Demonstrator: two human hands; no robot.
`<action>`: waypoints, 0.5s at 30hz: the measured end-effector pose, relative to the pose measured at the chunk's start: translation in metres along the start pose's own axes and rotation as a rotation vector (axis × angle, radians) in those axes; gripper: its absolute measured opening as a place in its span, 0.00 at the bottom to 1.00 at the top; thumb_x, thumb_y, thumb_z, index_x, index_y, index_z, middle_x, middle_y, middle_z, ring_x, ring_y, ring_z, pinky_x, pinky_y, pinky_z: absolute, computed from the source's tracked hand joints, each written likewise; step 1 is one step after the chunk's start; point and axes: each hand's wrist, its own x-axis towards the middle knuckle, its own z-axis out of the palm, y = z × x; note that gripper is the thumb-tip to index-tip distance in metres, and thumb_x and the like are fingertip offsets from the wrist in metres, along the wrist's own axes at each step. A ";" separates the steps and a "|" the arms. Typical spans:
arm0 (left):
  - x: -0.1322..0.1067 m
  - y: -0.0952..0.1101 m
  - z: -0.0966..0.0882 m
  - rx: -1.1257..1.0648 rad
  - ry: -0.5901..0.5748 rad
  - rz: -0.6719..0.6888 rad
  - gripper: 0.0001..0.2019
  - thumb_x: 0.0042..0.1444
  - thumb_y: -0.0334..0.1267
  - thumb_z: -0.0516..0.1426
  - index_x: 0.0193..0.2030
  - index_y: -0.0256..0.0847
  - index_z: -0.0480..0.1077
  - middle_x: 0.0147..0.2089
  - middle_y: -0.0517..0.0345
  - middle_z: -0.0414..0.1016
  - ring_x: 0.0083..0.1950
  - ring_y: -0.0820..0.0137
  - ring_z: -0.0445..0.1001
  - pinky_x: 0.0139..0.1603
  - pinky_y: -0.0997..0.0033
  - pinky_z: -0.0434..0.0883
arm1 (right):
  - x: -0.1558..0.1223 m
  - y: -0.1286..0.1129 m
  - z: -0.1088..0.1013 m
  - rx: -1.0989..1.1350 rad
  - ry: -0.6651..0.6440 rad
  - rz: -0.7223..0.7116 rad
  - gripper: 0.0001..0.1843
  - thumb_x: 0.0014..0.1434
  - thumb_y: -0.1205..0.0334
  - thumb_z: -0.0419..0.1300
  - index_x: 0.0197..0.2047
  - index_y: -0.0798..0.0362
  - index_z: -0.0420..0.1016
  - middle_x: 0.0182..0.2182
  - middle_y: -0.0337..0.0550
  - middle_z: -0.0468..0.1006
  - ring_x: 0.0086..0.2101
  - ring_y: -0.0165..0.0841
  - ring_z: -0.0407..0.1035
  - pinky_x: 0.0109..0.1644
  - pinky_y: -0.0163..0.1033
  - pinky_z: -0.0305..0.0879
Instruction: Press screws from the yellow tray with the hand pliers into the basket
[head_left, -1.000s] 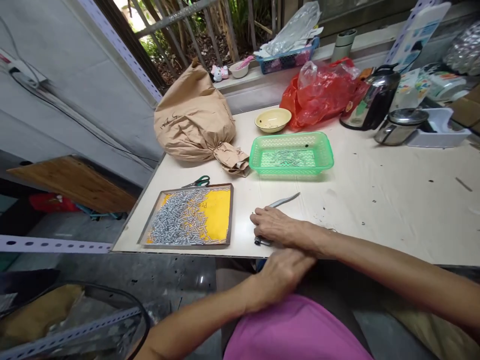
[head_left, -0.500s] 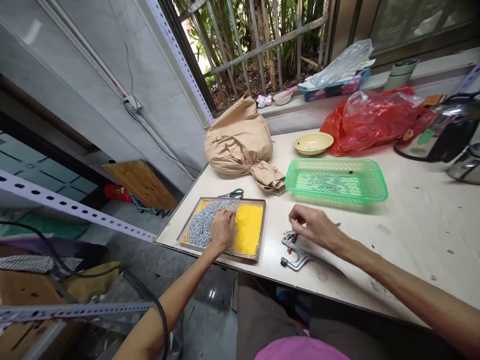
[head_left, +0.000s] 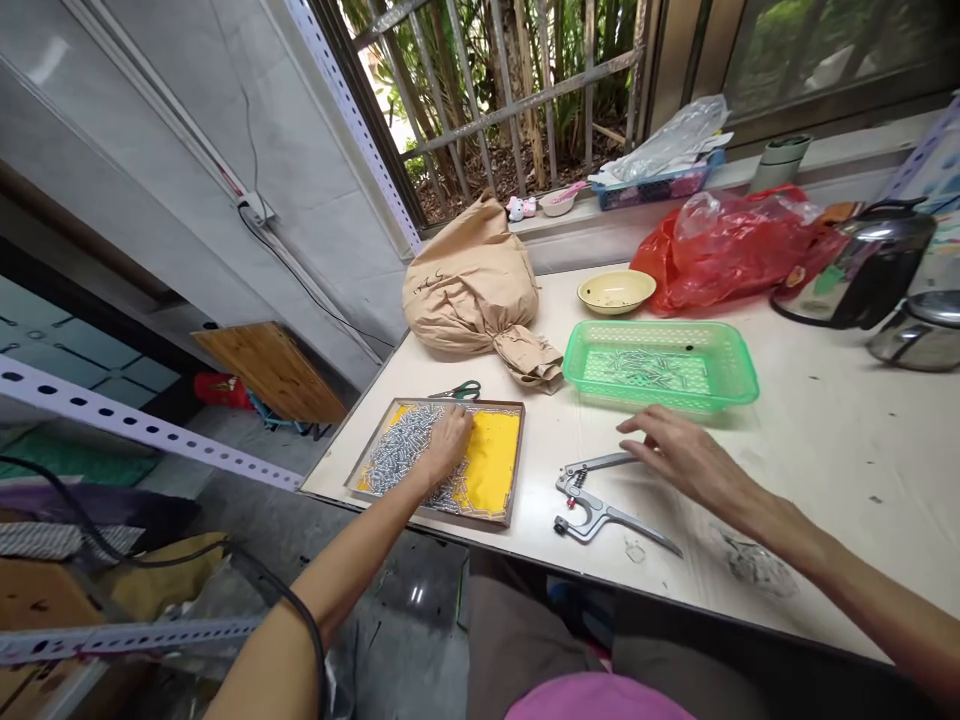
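Silver pliers [head_left: 600,514] lie toward the front of the table [head_left: 832,520]; the right hand [head_left: 690,460], fingers parted, hovers by 1 handle. The left hand [head_left: 448,440] curls over metal pins [head_left: 401,445] in a tray [head_left: 517,468]; whether it pinches any, I cannot tell. Beyond sits a green basket [head_left: 660,400].

- Head camera: worn on the person's head; faces forward and down from above the near edge of the tabletop [head_left: 810,480].
- Depth: lap [head_left: 517,635] near, barred window [head_left: 517,105] far.
- Field: wide; grey wall [head_left: 172,120] left, kettle [head_left: 855,265] right.
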 end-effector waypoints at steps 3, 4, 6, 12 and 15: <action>0.005 -0.003 -0.004 -0.007 -0.020 0.071 0.11 0.59 0.25 0.48 0.38 0.34 0.72 0.44 0.43 0.71 0.49 0.61 0.66 0.42 0.67 0.65 | -0.021 -0.019 0.011 0.008 -0.088 0.003 0.12 0.66 0.58 0.48 0.44 0.51 0.70 0.41 0.45 0.72 0.34 0.32 0.71 0.38 0.39 0.67; 0.005 -0.003 -0.007 -0.027 -0.006 0.081 0.11 0.58 0.26 0.48 0.37 0.34 0.72 0.44 0.43 0.72 0.49 0.62 0.67 0.43 0.67 0.66 | -0.028 -0.024 0.013 0.003 -0.109 0.013 0.12 0.66 0.58 0.47 0.44 0.51 0.70 0.41 0.45 0.72 0.34 0.32 0.71 0.38 0.39 0.67; 0.002 0.004 -0.017 -0.154 0.062 0.040 0.09 0.57 0.28 0.50 0.35 0.35 0.72 0.41 0.46 0.73 0.46 0.63 0.69 0.44 0.67 0.66 | -0.039 -0.032 0.014 -0.004 -0.138 0.047 0.13 0.67 0.59 0.46 0.44 0.51 0.71 0.41 0.44 0.72 0.35 0.33 0.71 0.39 0.39 0.67; -0.040 0.074 -0.046 -1.133 -0.213 -0.242 0.11 0.50 0.42 0.58 0.33 0.35 0.72 0.27 0.59 0.72 0.24 0.75 0.68 0.22 0.77 0.64 | -0.061 -0.044 0.010 -0.005 -0.293 0.153 0.12 0.66 0.61 0.48 0.45 0.52 0.71 0.40 0.45 0.72 0.37 0.32 0.71 0.40 0.37 0.66; -0.060 0.110 -0.042 -1.304 -0.443 -0.281 0.12 0.47 0.44 0.60 0.31 0.35 0.70 0.20 0.64 0.66 0.18 0.79 0.61 0.16 0.80 0.58 | -0.065 -0.045 0.015 -0.087 -0.336 0.188 0.11 0.65 0.61 0.51 0.46 0.51 0.71 0.40 0.45 0.72 0.37 0.32 0.70 0.38 0.35 0.63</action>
